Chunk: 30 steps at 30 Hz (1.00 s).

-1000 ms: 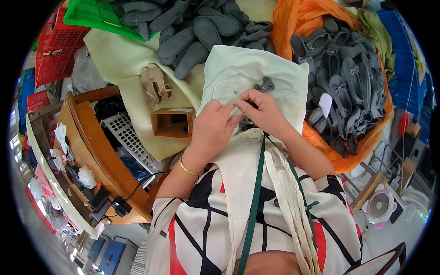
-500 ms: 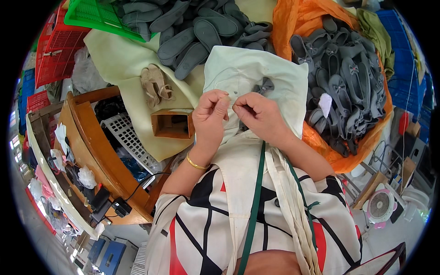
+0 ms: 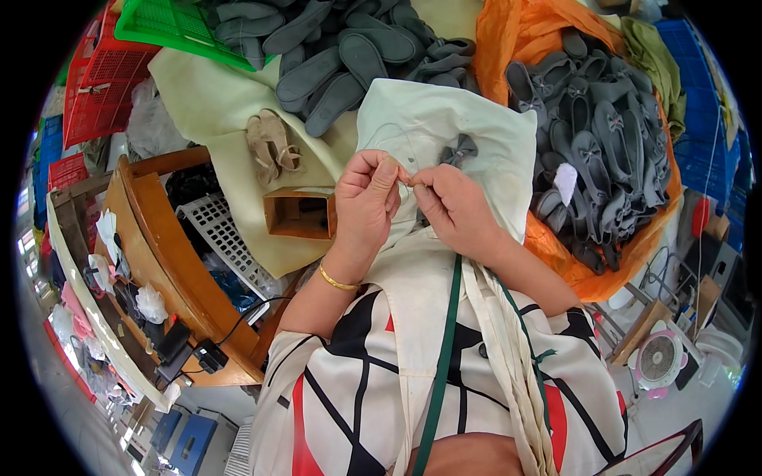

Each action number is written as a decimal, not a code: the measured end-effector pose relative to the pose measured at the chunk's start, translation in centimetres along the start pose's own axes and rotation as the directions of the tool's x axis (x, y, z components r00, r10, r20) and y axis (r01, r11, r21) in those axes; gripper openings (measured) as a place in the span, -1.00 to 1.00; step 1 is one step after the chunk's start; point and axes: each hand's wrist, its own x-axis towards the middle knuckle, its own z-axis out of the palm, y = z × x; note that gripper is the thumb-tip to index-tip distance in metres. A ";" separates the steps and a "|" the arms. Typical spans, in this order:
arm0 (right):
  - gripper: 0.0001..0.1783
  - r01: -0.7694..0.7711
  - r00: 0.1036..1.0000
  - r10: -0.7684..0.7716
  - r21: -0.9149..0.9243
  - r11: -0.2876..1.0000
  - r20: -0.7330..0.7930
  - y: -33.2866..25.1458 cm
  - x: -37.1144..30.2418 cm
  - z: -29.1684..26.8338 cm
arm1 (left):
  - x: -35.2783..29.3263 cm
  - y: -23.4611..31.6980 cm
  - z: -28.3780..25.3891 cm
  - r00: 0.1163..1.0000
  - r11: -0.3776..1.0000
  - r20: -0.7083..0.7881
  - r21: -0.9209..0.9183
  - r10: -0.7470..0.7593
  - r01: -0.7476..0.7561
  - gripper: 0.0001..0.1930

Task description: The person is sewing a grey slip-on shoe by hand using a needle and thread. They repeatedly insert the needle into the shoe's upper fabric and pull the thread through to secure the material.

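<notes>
My left hand and my right hand meet over my lap, thumbs and forefingers pinched together at the tips. What they pinch is too small to make out. A thin, pale thread-like line curves over the white cloth just beyond the fingertips. On that cloth, close beyond my right hand, lies a dark grey bow. Both hands are held above the cloth, which is spread over my lap.
Grey flat shoes are heaped ahead, beside a green crate. An orange sack at the right holds more grey bow-trimmed shoes. Left of my hands are beige sandals, a small wooden box and a wooden desk.
My hands, slightly apart before, now touch at the fingertips. The right hand's fingers have shifted and point more upward to the left hand's pinch.
</notes>
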 end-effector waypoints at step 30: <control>-0.89 0.087 0.991 -0.104 -0.176 0.981 -0.088 0.9 0.3 -0.5 | 0.9 -0.2 -0.7 0.987 0.984 0.050 -0.083 -0.155 0.159 -0.88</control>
